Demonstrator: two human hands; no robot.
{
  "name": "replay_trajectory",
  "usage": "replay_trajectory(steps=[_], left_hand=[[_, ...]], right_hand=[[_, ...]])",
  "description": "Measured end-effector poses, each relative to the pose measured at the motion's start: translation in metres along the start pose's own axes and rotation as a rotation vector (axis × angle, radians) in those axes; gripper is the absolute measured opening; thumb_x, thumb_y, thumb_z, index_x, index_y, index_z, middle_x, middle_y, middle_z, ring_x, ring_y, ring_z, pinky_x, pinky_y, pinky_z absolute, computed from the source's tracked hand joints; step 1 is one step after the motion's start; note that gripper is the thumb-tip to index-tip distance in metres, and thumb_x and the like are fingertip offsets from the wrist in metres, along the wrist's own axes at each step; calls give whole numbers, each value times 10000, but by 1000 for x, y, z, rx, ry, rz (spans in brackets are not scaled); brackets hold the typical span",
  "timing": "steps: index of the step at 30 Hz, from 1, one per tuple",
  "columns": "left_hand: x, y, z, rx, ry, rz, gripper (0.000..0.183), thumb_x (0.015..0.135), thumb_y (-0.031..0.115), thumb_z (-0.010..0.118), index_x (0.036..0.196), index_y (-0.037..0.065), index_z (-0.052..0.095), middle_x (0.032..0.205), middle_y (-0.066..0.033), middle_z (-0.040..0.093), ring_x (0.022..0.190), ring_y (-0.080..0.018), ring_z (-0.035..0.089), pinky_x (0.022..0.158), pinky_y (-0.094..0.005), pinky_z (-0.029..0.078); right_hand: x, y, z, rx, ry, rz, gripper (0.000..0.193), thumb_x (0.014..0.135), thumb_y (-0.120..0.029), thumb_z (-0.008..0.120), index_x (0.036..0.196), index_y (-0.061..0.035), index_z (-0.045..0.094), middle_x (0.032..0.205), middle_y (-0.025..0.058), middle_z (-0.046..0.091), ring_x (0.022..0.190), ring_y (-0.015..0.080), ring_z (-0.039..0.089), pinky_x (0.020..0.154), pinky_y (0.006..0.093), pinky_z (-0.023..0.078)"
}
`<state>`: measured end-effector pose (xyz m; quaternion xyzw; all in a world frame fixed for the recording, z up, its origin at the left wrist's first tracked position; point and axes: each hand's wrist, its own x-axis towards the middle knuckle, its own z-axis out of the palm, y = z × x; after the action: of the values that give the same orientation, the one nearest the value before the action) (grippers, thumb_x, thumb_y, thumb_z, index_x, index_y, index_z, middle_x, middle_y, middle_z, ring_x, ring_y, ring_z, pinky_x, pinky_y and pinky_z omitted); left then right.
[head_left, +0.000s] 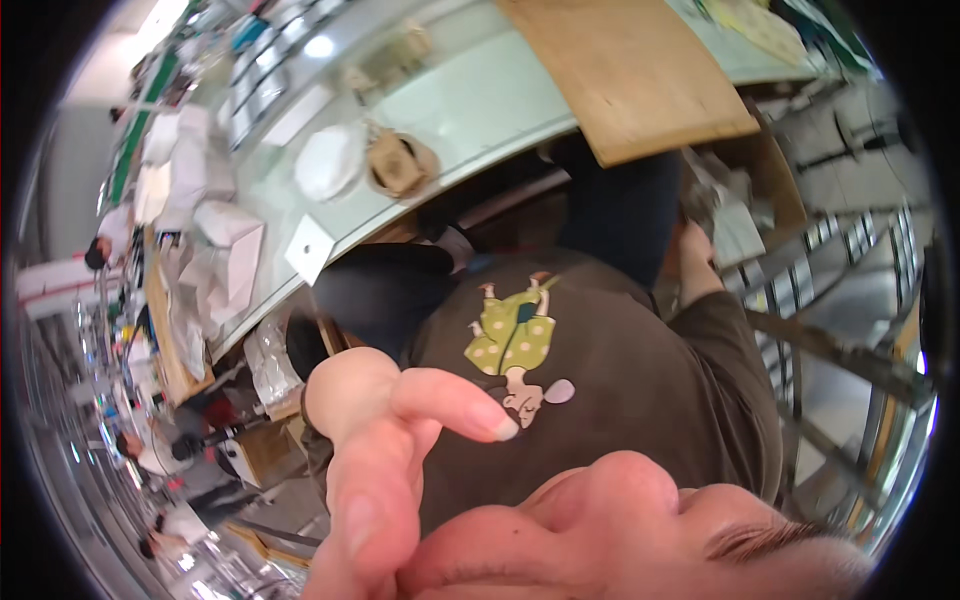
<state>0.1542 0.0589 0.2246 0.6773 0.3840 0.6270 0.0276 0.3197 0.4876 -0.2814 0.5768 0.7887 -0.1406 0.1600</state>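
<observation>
My left hand (385, 455) is raised close in front of the camera, large in the lower left middle. Two of its digits point apart and nothing shows between them; its lower part runs toward the picture's bottom edge. My right hand (697, 243) hangs low at my right side, beside a cardboard box (775, 180) with white paper and clear plastic in it. Its fingers are mostly hidden, so whether it holds anything does not show. Nearest to it lies a white sheet or packet (738, 235).
Before me stands a glass-topped table (480, 95), with a wooden board (640, 75) jutting past its near edge. On it are a white rounded object (330, 162), a small tan block (395, 165) and a white card (310, 250). A metal rack (850, 350) stands right; people sit far left.
</observation>
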Motion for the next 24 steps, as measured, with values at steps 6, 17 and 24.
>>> replay_trajectory(steps=[6,17,24], left_hand=[[-11,6,-10,243,99,183,410,932,541,430,1263,337,562,1557,71,158,1386,-128,194,892,-512,381],[-174,-21,-103,1216,-53,-597,265,758,142,694,995,32,647,1048,-96,644,1024,-297,592,868,-398,469],[-330,-36,-95,1561,67,-1233,603,789,280,667,1284,-3,470,1422,-178,366,1311,-392,325,1071,-531,215]], right_hand=[[-4,-7,-10,184,-78,-62,441,933,-432,332,1173,-177,602,1219,152,595,1158,325,548,921,455,441],[-5,35,-68,475,821,-320,295,795,-113,577,1075,-51,646,1066,174,627,1002,334,582,863,412,468],[-87,-136,-267,763,1165,-714,212,885,-74,593,1080,5,620,1087,141,619,987,270,589,880,337,462]])
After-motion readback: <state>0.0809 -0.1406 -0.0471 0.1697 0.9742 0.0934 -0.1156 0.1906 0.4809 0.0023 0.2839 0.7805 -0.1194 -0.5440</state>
